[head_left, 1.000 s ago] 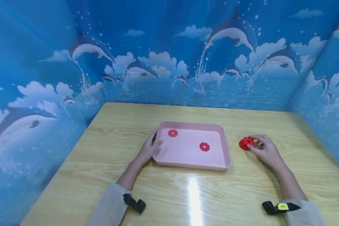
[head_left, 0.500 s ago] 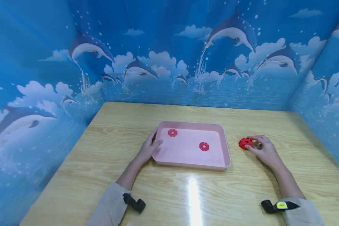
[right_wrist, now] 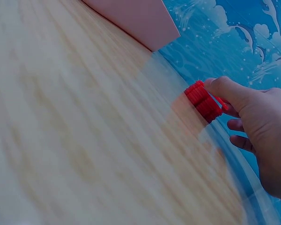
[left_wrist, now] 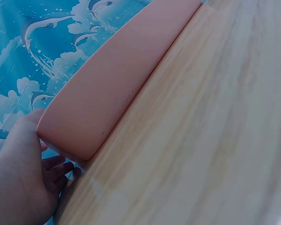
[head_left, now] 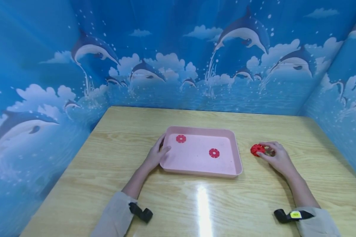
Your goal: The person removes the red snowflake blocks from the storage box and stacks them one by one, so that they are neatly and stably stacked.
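The left hand [head_left: 155,156] grips the left side of a shallow pink tray [head_left: 200,172], its thumb over the rim and its fingers along the outside. In the left wrist view, this hand [left_wrist: 25,173] is at the tray's corner. Two flat red notched discs lie apart inside the tray, one disc [head_left: 181,139] at the upper left and another disc [head_left: 214,153] right of the middle. On the table right of the tray, the right hand [head_left: 279,158] pinches a red notched disc at a stack of red notched discs [right_wrist: 201,101] with thumb and fingers. Part of the stack is hidden behind the fingers.
The light wood-grain table [head_left: 178,204] carries the tray and the stack. Blue sheets with dolphins [head_left: 172,89] stand along its back and sides. A bright light reflection [head_left: 204,210] lies on the table in front of the tray.
The right hand and the discs at its fingertips have shifted very slightly left. The left hand's grip, the tray and the two discs in it look the same.
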`<state>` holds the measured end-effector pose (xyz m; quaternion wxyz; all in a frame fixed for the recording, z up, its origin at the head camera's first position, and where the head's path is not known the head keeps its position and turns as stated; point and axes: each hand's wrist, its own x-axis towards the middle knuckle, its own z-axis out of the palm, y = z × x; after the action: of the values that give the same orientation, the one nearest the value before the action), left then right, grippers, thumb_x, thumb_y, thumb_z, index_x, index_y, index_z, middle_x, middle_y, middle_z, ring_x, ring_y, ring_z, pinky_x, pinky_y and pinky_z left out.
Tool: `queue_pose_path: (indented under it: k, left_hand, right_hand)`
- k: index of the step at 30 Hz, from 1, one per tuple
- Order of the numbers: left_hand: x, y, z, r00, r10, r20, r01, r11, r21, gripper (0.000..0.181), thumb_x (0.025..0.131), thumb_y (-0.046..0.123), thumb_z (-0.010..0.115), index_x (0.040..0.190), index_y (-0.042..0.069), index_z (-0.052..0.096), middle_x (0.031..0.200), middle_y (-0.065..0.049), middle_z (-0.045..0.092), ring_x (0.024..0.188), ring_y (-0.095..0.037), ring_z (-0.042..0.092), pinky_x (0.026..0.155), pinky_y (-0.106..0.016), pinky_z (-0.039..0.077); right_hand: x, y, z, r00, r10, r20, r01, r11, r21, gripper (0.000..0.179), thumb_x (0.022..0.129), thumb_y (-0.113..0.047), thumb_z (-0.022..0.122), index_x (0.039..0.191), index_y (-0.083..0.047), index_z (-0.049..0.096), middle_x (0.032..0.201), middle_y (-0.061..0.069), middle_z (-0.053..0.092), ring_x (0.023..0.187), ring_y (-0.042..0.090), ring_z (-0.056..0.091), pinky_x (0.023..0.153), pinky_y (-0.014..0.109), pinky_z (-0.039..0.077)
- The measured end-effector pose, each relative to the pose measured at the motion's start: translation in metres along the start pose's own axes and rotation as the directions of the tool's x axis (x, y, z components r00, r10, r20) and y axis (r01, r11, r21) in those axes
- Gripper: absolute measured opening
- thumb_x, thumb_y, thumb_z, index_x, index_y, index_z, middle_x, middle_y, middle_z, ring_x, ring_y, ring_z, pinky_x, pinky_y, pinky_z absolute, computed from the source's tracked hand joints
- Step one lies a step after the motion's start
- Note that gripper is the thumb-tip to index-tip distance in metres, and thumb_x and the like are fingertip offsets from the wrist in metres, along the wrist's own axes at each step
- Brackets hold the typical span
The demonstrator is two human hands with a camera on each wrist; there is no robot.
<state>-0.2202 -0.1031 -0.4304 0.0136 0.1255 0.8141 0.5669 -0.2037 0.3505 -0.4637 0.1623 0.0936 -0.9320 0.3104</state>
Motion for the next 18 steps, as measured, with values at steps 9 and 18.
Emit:
queue_pose_path:
  k: [9,18]
  left_hand:
    - [0.0005,0.0003,0.0,1.0,0.0,0.0,0.0,1.0,-0.009,0.058,0.093,0.007,0.053,0.142,-0.004,0.025,0.141,-0.025,0.03,0.128,-0.036,0.03,0.107,-0.041,0.022]
    - [0.0021,-0.0029,-0.0001,1.0,0.015,0.005,-0.015,1.0,-0.021,0.058,0.093,0.006,0.053,0.142,-0.005,0.024,0.142,-0.025,0.029,0.129,-0.035,0.029,0.107,-0.04,0.021]
  right_hand:
    - [0.0002,-0.0005,-0.0001,1.0,0.011,0.012,-0.011,1.0,-0.009,0.039,0.083,-0.018,0.07,0.115,0.002,0.059,0.098,0.015,0.052,0.076,0.023,0.048,0.059,0.025,0.041]
    - [-0.0005,-0.0005,-0.0009,1.0,0.018,0.021,-0.018,1.0,-0.005,0.04,0.083,-0.019,0.069,0.116,0.001,0.059,0.098,0.015,0.053,0.078,0.024,0.048,0.06,0.025,0.041]
